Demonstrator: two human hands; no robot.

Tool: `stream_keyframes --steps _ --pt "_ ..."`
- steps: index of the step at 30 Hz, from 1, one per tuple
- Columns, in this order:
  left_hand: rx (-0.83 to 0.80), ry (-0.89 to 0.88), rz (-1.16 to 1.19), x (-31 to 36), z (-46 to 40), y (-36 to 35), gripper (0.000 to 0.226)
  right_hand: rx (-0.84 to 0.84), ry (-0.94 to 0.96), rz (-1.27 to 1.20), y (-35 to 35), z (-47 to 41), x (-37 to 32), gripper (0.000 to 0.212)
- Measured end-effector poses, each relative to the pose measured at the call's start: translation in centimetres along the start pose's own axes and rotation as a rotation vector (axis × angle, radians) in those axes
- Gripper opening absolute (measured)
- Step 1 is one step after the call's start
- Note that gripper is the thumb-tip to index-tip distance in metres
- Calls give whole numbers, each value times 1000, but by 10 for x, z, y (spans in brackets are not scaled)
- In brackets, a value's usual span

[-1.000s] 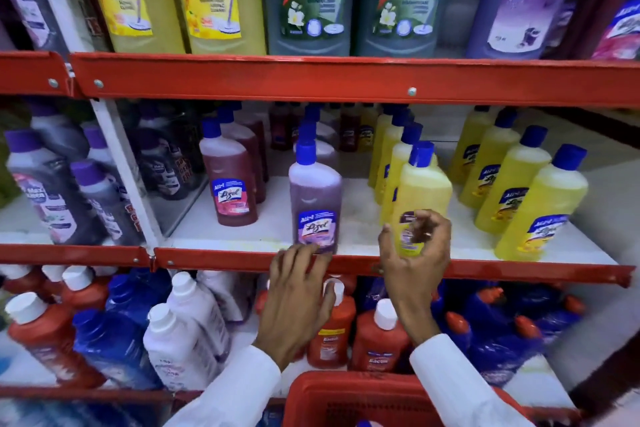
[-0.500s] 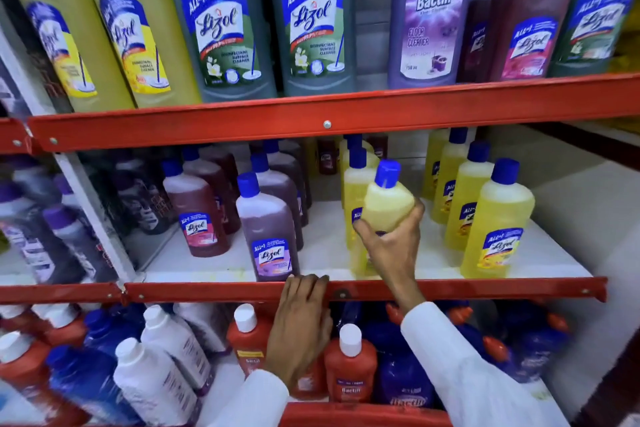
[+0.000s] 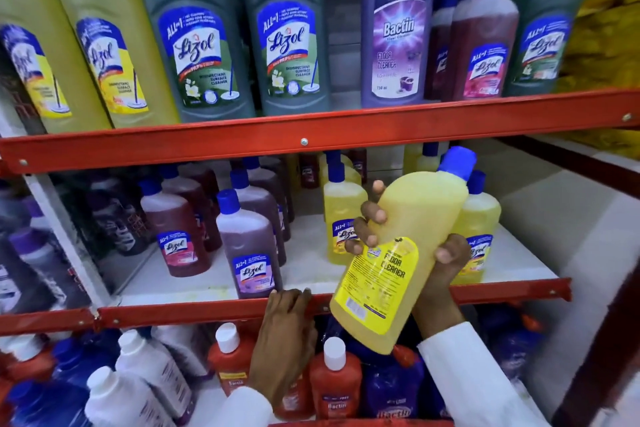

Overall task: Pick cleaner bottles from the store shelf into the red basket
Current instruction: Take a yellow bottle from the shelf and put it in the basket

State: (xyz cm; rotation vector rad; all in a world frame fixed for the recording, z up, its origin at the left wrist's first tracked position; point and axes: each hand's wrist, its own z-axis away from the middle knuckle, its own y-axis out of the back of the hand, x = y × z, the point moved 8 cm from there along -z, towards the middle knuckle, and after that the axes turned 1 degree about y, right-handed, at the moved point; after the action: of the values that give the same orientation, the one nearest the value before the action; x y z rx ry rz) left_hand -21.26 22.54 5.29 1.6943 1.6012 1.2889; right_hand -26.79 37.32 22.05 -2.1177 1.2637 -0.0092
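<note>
My right hand [image 3: 440, 274] grips a yellow floor cleaner bottle [image 3: 398, 253] with a blue cap, held tilted in front of the middle shelf, its back label facing me. My left hand [image 3: 285, 333] rests with its fingers over the red front edge of the middle shelf [image 3: 173, 312] and holds nothing. More yellow bottles [image 3: 341, 218] stand on that shelf behind the held one. Only a thin strip of the red basket's rim [image 3: 346, 424] shows at the bottom edge.
Purple [image 3: 247, 250] and reddish [image 3: 173, 229] cleaner bottles stand left on the middle shelf. Large bottles [image 3: 287, 31] fill the upper shelf above a red rail [image 3: 311, 139]. Orange [image 3: 334, 381], white [image 3: 152, 374] and blue bottles crowd the lower shelf. A dark red upright [image 3: 595, 340] stands at right.
My right hand closed on the yellow bottle, lifted it off the middle shelf and tipped it toward me. The camera tilted upward. My left hand stayed on the shelf edge.
</note>
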Motion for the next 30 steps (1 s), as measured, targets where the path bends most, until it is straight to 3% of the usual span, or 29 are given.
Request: stream_keyframes --steps 2,5,6,8,12,17,26,30 --pt "2 -4 8 0 1 1 58 85 101 173 0 5 -5 74" --pt "10 7 7 0 0 1 58 767 222 915 36 38 -25 66" --pt "15 15 10 -1 0 1 58 893 289 1102 35 45 -30 69" --pt "16 18 16 -1 0 0 59 976 365 1323 34 46 -31 79" --pt "-9 26 38 -4 1 -2 60 1005 277 1520 56 37 -22 92" --pt "-30 8 36 -5 0 -5 60 977 182 1641 87 35 -8 88" --pt "-40 13 91 -7 -2 -5 61 966 149 1622 79 47 -2 90" --pt "-61 63 261 2 4 2 72 904 44 1530 60 72 2 91"
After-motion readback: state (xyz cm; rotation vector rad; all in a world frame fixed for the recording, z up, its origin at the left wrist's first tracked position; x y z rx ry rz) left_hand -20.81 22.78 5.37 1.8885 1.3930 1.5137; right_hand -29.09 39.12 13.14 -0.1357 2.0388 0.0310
